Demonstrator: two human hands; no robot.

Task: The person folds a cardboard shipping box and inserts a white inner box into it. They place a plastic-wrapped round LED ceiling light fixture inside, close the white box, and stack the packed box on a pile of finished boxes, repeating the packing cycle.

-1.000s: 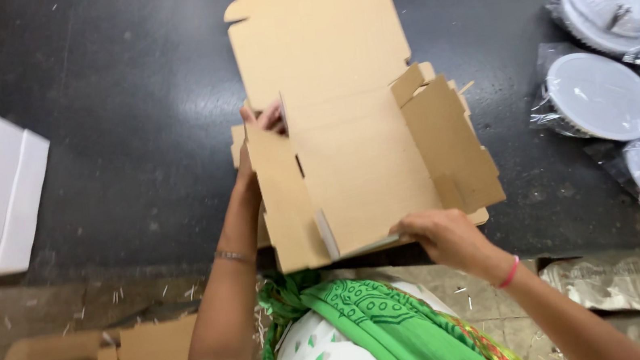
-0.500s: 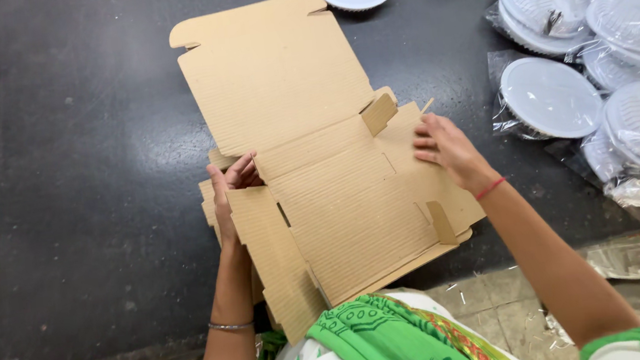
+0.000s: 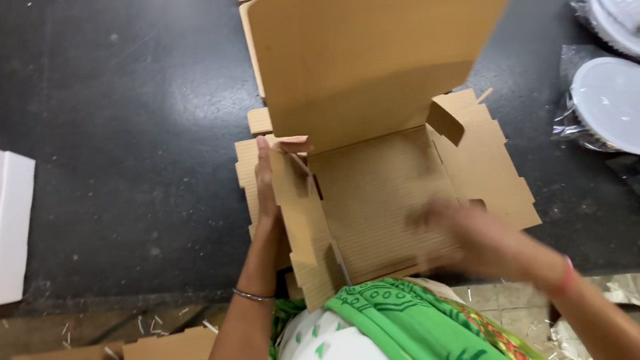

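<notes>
While left hand [image 3: 265, 180] presses carton [image 3: 386, 188] wall, right hand [image 3: 464, 229] blurs inside.

Green-white garment [image 3: 372, 336], thin bangle [image 3: 253, 296], pink wristband [image 3: 566, 275]

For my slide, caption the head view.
Left hand steadies a brown cardboard box's side flap, blurred right hand inside, on a dark table.

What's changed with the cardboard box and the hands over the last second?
The cardboard box lid panel has swung up to stand upright. The left hand has kept pressing the left wall; the right hand moved down to the near edge, blurred. The bagged white discs stayed put.
</notes>
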